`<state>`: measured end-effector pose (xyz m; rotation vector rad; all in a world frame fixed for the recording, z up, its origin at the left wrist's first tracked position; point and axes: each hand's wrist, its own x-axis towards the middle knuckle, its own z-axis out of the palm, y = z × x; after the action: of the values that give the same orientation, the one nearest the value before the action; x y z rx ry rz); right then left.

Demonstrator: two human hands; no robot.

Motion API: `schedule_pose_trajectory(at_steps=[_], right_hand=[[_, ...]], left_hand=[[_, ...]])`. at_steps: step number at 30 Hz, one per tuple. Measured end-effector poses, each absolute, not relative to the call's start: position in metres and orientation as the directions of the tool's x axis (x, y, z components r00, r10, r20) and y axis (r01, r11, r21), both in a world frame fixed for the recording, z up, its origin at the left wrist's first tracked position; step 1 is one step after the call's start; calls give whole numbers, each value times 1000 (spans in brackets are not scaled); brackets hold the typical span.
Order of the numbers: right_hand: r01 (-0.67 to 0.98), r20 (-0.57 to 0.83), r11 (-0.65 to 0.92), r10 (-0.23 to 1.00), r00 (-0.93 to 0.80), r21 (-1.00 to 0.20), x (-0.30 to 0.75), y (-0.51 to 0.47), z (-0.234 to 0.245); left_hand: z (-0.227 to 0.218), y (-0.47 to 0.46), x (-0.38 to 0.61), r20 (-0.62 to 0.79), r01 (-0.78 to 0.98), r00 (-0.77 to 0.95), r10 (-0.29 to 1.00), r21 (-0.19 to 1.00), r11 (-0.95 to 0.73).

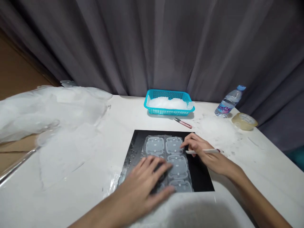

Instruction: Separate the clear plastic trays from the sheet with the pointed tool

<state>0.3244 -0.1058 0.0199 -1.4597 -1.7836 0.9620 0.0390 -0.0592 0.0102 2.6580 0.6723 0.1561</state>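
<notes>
A translucent sheet of several moulded pads (174,158) lies on a black mat (201,174) at the table's near middle. My left hand (147,183) lies flat on the sheet's lower left part, fingers spread, covering some pads. My right hand (201,150) rests on the sheet's right edge and grips a thin white pen-like tool (205,151), with the fingertips touching a pad in the upper right of the sheet.
A turquoise basket (169,102) of white pieces stands at the back. Small pink snips (183,123) lie before it. A water bottle (229,102) and a tape roll (244,121) sit at the right. Clear plastic bags (52,110) pile at the left. Loose white scraps (215,128) lie right of the mat.
</notes>
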Motion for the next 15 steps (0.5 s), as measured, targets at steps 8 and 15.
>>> schedule_pose_trajectory(at_steps=[8,15], right_hand=[[431,36,126,977,-212,-893,327,-95,3],[420,32,139,967,-253,-897,331,-93,-2]], left_hand=[[-16,-8,90,150,376,853,499,484,-790],[-22,-4,88,153,360,849,505,532,-766]])
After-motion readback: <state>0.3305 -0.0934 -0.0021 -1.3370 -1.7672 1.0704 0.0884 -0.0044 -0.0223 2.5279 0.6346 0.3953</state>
